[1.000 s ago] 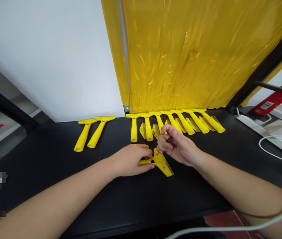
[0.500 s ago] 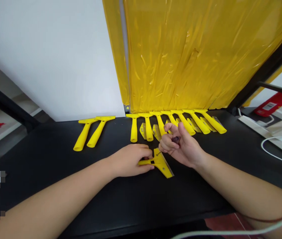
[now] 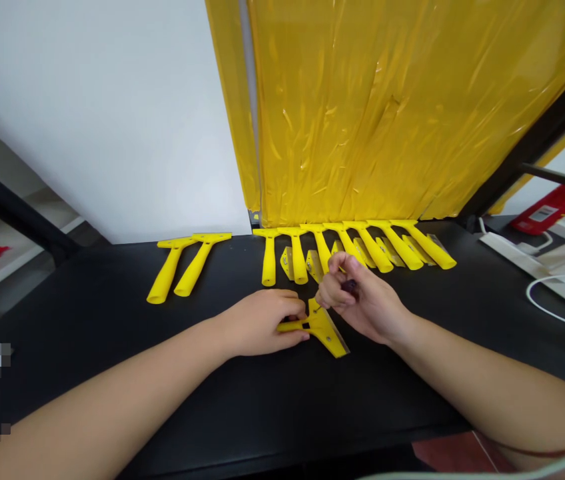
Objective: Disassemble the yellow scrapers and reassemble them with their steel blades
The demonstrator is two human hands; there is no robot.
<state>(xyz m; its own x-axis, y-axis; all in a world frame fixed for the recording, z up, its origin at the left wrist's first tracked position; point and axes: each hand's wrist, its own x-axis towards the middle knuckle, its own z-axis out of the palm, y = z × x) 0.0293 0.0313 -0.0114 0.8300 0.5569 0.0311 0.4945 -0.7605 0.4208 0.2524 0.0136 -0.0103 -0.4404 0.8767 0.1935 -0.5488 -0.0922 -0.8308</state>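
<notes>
My left hand [image 3: 265, 323] is closed round the neck of a yellow scraper [image 3: 326, 330], which lies on the black table with its metal blade edge facing right. My right hand [image 3: 357, 290] is closed on a screwdriver [image 3: 349, 287]; its dark handle shows partly in the palm and most of it is hidden by the fingers. The thin shaft points down to a screw on the far side of the scraper's head. A second screw [image 3: 329, 339] shows on the near side of the head.
Several yellow scraper handles [image 3: 268, 260] line the back of the black table [image 3: 202, 400], with loose yellow blade plates [image 3: 314, 265] between them. Two more handles [image 3: 192, 270] lie to the left. At the right are a white power strip [image 3: 527, 260], a cable and a red package [image 3: 547, 207].
My right hand's fingers have curled further, the thumb and index coming together round the screwdriver handle. My left hand and the scraper have stayed in place.
</notes>
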